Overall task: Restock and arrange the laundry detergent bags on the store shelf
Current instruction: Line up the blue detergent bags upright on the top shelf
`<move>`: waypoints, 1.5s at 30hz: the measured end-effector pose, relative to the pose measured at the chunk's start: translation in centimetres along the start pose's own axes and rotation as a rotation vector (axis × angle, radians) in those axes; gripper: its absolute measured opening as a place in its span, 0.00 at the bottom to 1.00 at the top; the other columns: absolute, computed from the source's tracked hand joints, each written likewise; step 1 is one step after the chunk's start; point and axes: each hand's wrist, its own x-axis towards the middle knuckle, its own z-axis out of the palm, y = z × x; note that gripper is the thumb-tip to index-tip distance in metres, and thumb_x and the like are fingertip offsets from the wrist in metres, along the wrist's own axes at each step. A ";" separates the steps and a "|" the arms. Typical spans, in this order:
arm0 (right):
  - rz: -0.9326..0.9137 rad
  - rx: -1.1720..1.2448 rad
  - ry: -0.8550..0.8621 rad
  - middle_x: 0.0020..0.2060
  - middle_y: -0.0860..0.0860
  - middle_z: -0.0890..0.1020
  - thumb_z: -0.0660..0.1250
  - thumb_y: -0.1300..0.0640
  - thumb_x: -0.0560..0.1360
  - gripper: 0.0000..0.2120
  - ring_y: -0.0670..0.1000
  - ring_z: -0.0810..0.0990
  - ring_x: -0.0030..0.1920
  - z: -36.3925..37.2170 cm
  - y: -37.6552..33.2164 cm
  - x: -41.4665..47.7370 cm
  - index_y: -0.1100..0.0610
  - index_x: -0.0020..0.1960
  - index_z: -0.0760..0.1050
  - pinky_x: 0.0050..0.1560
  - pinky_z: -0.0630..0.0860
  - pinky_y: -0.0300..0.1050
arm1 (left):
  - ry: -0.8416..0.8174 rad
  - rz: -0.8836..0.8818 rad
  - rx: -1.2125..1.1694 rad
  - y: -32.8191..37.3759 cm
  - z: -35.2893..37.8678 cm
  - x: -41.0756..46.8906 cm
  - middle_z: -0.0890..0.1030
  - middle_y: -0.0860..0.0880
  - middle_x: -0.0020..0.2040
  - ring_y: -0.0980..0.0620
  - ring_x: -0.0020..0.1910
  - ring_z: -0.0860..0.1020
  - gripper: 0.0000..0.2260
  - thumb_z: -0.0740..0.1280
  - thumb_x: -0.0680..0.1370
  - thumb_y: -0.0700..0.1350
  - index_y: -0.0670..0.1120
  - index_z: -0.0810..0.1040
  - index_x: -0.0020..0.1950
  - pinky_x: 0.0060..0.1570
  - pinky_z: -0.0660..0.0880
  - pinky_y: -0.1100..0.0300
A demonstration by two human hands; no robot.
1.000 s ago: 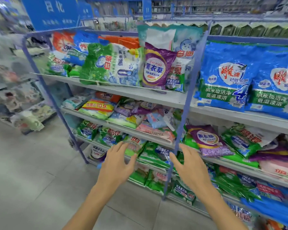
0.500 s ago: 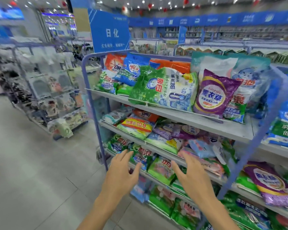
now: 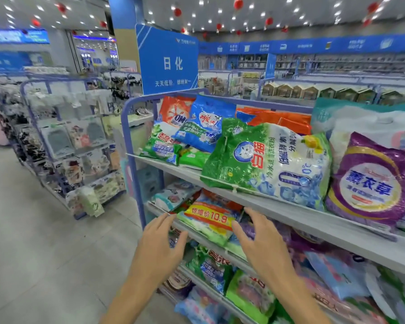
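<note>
Your left hand sits at about 6 o'clock in the head view, palm down, fingers spread wide and holding nothing. Your right hand is at its 3 o'clock, also spread wide and holding nothing, thumb pointing back toward the left one.

Between them, at 12 o'clock from your left hand, lies the detergent bag with the yellow-and-red 10.9 price label, flat on the second level of the shelf unit with its front edge hanging over the lip. The fingertips of both hands are close to its two ends; you cannot tell from this view whether either one touches it.

At 12 o'clock from that bag, on the top board, a large green-and-white bag leans against the wire front rail. A purple bag stands touching it at its 3 o'clock. At its 10 o'clock a blue bag lies tilted over smaller green bags, with an orange-red bag just behind it at 10 o'clock again.

More green, purple and blue bags crowd the lower levels at 5 o'clock from your right hand, blurred.

A blue hanging sign rises at 12 o'clock above the unit. A rack of small packaged goods stands at 9 o'clock across the grey floor.
</note>
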 end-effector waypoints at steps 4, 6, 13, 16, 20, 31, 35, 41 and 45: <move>-0.024 0.050 -0.013 0.78 0.44 0.66 0.58 0.34 0.81 0.33 0.47 0.64 0.77 1.7 -2.6 5.8 0.46 0.81 0.59 0.76 0.64 0.48 | 0.008 0.000 0.006 -1.7 -0.7 6.0 0.66 0.53 0.79 0.54 0.78 0.61 0.29 0.63 0.81 0.61 0.50 0.67 0.78 0.76 0.61 0.55; -0.031 0.073 -0.013 0.78 0.44 0.66 0.59 0.34 0.81 0.32 0.46 0.64 0.77 2.5 -3.8 8.2 0.46 0.81 0.59 0.76 0.63 0.47 | 0.024 0.004 -0.001 -2.4 -1.1 8.7 0.67 0.53 0.78 0.53 0.78 0.62 0.27 0.64 0.81 0.60 0.51 0.68 0.78 0.76 0.61 0.56; -0.083 0.109 0.064 0.78 0.43 0.65 0.59 0.37 0.82 0.31 0.45 0.64 0.77 5.0 -8.3 16.5 0.47 0.81 0.60 0.76 0.62 0.46 | 0.030 0.053 -0.076 -4.5 -1.9 19.9 0.71 0.54 0.76 0.52 0.76 0.67 0.28 0.64 0.80 0.62 0.51 0.69 0.77 0.74 0.67 0.49; -0.063 0.138 0.083 0.79 0.44 0.65 0.61 0.38 0.82 0.32 0.45 0.64 0.77 6.4 -10.1 20.2 0.49 0.81 0.59 0.76 0.62 0.46 | 0.022 0.074 -0.116 -4.9 -2.3 24.7 0.71 0.53 0.76 0.49 0.73 0.71 0.28 0.65 0.80 0.60 0.52 0.67 0.78 0.71 0.71 0.46; 0.045 0.195 0.145 0.72 0.47 0.74 0.63 0.40 0.81 0.28 0.50 0.73 0.71 8.1 -12.1 25.6 0.51 0.77 0.65 0.69 0.70 0.48 | 0.020 0.125 -0.179 -4.7 -2.4 31.5 0.71 0.48 0.76 0.49 0.74 0.69 0.28 0.66 0.81 0.55 0.46 0.66 0.79 0.72 0.64 0.55; 0.406 0.571 0.306 0.56 0.53 0.84 0.69 0.36 0.66 0.28 0.58 0.83 0.53 11.9 -11.6 38.5 0.53 0.59 0.75 0.59 0.80 0.59 | -0.155 0.106 -0.245 -2.2 0.9 44.3 0.81 0.47 0.58 0.42 0.57 0.78 0.26 0.60 0.78 0.67 0.48 0.74 0.63 0.59 0.75 0.44; 0.420 0.787 0.337 0.45 0.47 0.84 0.74 0.67 0.75 0.14 0.49 0.82 0.45 10.9 -12.1 38.2 0.51 0.41 0.72 0.50 0.80 0.42 | -0.213 0.006 -0.322 -1.6 0.2 46.0 0.80 0.49 0.54 0.46 0.52 0.79 0.34 0.67 0.71 0.71 0.43 0.73 0.60 0.54 0.78 0.49; 0.381 0.864 0.295 0.51 0.53 0.88 0.76 0.66 0.73 0.14 0.47 0.85 0.43 11.1 -12.1 37.6 0.60 0.58 0.82 0.37 0.77 0.30 | -0.410 -0.125 -0.728 -3.2 -1.6 47.3 0.87 0.47 0.52 0.48 0.49 0.86 0.27 0.81 0.64 0.61 0.44 0.85 0.54 0.58 0.80 0.43; 0.207 0.840 0.367 0.48 0.54 0.88 0.76 0.69 0.72 0.12 0.49 0.84 0.44 11.3 -13.9 35.9 0.56 0.51 0.83 0.49 0.81 0.41 | -0.497 -0.082 -0.868 -3.9 -3.0 45.6 0.83 0.52 0.60 0.49 0.58 0.82 0.30 0.82 0.65 0.57 0.45 0.80 0.61 0.63 0.77 0.47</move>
